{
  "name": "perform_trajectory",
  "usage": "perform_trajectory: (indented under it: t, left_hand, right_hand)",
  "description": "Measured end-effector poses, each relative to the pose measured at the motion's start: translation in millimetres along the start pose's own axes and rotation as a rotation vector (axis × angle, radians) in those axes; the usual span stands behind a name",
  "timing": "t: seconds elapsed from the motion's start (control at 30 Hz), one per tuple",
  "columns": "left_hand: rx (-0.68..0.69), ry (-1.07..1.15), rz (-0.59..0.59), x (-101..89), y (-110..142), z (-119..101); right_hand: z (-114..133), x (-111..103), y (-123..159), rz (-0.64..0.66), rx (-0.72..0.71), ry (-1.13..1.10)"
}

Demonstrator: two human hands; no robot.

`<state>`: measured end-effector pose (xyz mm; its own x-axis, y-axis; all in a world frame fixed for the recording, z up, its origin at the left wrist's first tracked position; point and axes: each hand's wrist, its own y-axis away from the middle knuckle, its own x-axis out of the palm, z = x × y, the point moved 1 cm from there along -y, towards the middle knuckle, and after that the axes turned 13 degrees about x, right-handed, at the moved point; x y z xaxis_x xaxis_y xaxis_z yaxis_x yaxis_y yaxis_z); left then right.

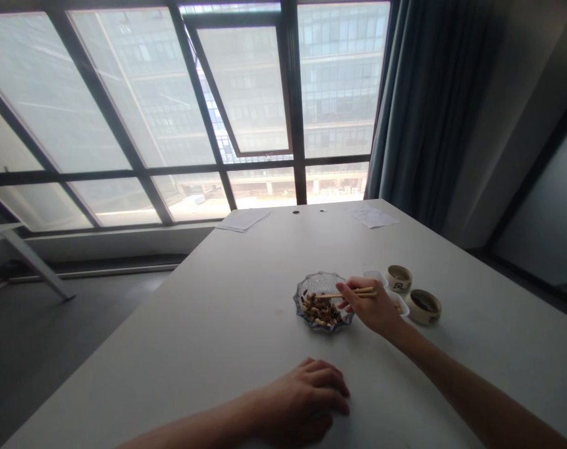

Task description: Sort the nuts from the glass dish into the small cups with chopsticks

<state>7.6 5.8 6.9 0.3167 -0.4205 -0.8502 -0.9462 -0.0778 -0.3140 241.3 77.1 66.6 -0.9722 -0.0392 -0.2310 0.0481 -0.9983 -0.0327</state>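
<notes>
My right hand grips a pair of light wooden chopsticks, their tips pointing left into a clear, scalloped glass bowl. Small brown and pale pieces, which look like nuts or seeds, lie in the lower part of the bowl. Whether the tips pinch a piece is too small to tell. Just beyond my right hand, a white plastic container with a few pale pieces is partly hidden, and a second white container shows behind it. My left hand rests empty on the table, fingers loosely bent and slightly apart.
Two beige ceramic cups, a farther one and a nearer one with dark contents, stand right of the containers. Paper sheets lie at the white table's far left and far right. Windows and a dark curtain are beyond.
</notes>
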Motion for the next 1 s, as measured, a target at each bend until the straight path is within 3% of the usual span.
perform_trajectory:
  t: [0.27,0.43,0.53,0.8,0.9,1.0]
  left_hand:
    - [0.0,-0.009,0.004,0.3,-0.7,0.5]
    - [0.001,0.017,-0.006,-0.4,0.1,0.9]
    - [-0.005,0.022,0.009,-0.1,0.5,1.1]
    - [-0.008,0.016,-0.02,0.7,1.4,-0.1]
    - [-0.01,0.024,-0.008,-0.2,1.0,-0.2]
    - [-0.014,0.021,-0.005,-0.4,0.8,0.3]
  right_hand:
    - [-5.0,4.2,1.0,-0.003,-0.026,0.062]
    - [10.9,-3.3,4.1,-0.055,-0.06,0.067]
    - [28.6,-25.0,7.1,-0.113,-0.109,0.094]
    - [68.7,-113.0,31.6,-0.353,-0.072,0.245]
    - [68.8,-133.8,39.4,-0.355,-0.038,0.274]
    - [61.5,-145.3,40.0,-0.271,0.049,0.321]
